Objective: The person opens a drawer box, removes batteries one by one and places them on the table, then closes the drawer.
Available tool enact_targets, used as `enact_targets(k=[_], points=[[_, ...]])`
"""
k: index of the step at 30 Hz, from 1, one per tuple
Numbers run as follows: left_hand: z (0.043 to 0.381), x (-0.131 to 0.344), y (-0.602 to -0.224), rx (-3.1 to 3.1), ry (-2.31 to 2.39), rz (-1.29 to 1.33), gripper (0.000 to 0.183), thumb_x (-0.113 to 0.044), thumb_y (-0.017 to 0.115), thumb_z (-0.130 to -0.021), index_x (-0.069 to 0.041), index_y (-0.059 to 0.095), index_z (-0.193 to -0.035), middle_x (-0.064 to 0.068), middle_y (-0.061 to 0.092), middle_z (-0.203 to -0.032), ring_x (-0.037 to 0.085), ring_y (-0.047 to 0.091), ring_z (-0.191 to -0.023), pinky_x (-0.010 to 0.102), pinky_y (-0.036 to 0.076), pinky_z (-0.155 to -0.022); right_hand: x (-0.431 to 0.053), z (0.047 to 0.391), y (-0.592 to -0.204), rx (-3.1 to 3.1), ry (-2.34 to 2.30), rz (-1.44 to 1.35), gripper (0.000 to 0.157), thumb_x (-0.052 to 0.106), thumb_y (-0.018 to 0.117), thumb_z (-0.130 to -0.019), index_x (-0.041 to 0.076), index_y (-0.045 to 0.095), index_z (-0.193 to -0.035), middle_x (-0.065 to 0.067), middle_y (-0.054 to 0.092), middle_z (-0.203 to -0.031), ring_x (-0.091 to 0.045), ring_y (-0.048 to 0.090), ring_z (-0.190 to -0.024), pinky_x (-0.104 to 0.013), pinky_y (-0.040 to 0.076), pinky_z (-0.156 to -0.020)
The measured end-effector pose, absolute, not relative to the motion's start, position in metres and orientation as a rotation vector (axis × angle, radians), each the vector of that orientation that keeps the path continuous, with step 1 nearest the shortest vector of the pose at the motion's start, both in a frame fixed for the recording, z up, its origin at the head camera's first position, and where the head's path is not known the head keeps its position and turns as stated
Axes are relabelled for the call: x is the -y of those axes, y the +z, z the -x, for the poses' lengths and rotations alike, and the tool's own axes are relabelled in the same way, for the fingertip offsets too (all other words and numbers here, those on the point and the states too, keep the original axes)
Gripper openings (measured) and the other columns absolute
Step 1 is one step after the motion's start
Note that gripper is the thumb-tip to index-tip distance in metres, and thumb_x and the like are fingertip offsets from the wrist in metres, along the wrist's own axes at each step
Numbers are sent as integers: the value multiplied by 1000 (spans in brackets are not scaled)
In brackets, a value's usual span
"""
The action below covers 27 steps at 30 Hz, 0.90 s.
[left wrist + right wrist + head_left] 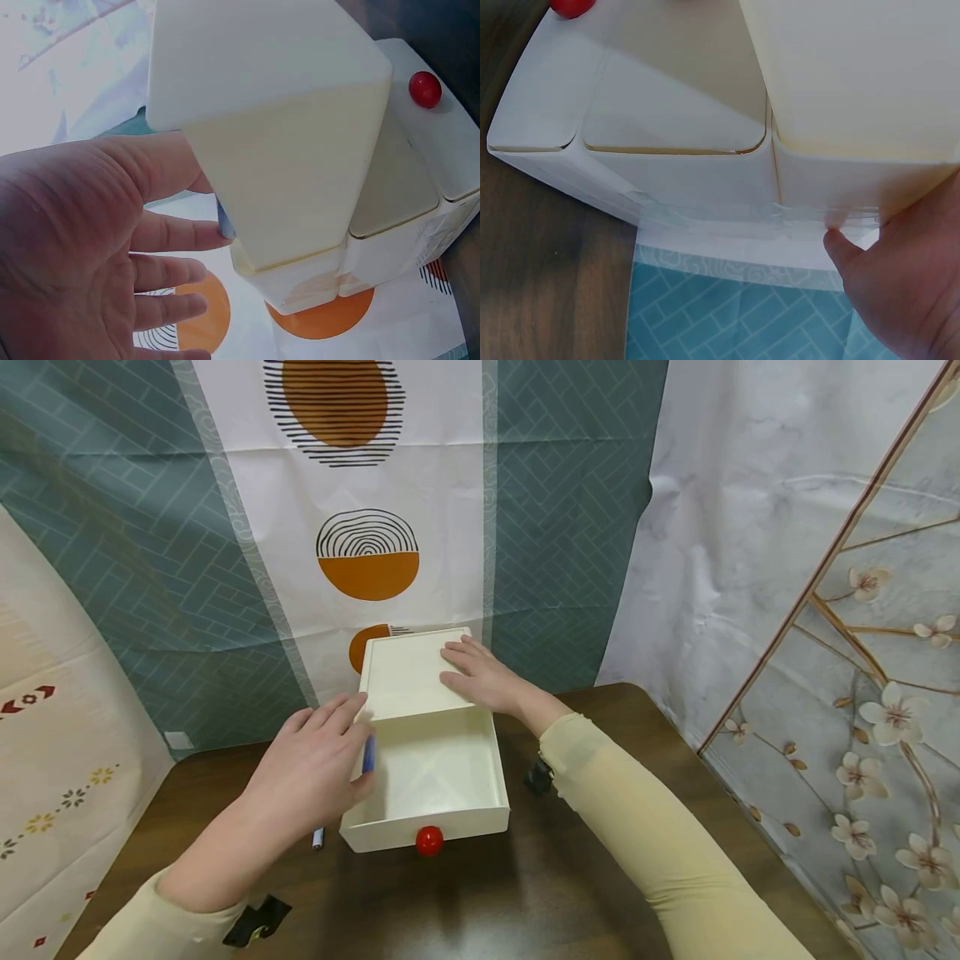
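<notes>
A white drawer unit (pixel 408 672) stands on the table with its top drawer (pixel 461 823) pulled out, a red knob (pixel 430 841) on the drawer's front. At the drawer's left side my left hand (pixel 311 768) pinches a small blue object (pixel 368 753) between thumb and forefinger. The left wrist view shows only a sliver of that blue object (pixel 225 220), the rest hidden behind the drawer. My right hand (pixel 487 677) rests with extended fingers on top of the unit, near its right edge. In the right wrist view its thumb lies beside the unit's side.
Lower drawers (pixel 397 180) sit beneath the pulled-out one, closed, with another red knob (pixel 425 90). A small pen-like item (pixel 318 838) lies on the dark wooden table (pixel 420 910) left of the unit. Patterned curtains (pixel 570 543) hang close behind and at both sides.
</notes>
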<state>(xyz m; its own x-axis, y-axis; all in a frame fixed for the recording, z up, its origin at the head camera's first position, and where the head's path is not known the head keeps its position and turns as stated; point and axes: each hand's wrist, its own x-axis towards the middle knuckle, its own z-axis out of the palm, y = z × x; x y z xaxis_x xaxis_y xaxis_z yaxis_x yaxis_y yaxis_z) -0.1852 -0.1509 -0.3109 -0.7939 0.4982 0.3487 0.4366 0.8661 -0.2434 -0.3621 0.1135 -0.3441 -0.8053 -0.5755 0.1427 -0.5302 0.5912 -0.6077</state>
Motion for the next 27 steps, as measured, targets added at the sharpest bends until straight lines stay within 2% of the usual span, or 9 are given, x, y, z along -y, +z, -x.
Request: enact_targets(k=[6, 27], points=[[183, 157, -310, 2593, 168, 698, 51, -26, 89, -86, 1, 74, -126, 24, 67, -145, 42, 61, -137, 60, 51, -106, -114, 362, -345, -2738, -1021, 956, 66, 45, 42, -119, 10, 33, -174, -4, 21, -183, -18, -4, -170, -48, 7, -136], [175, 182, -309, 2492, 6, 678, 46, -17, 86, -85, 4, 73, -123, 26, 73, -133, 45, 68, -127, 61, 52, -108, -114, 361, -344, -2733, -1024, 960, 67, 46, 43, -118, 11, 33, -174, -3, 20, -183, -18, -3, -170, -48, 6, -136]])
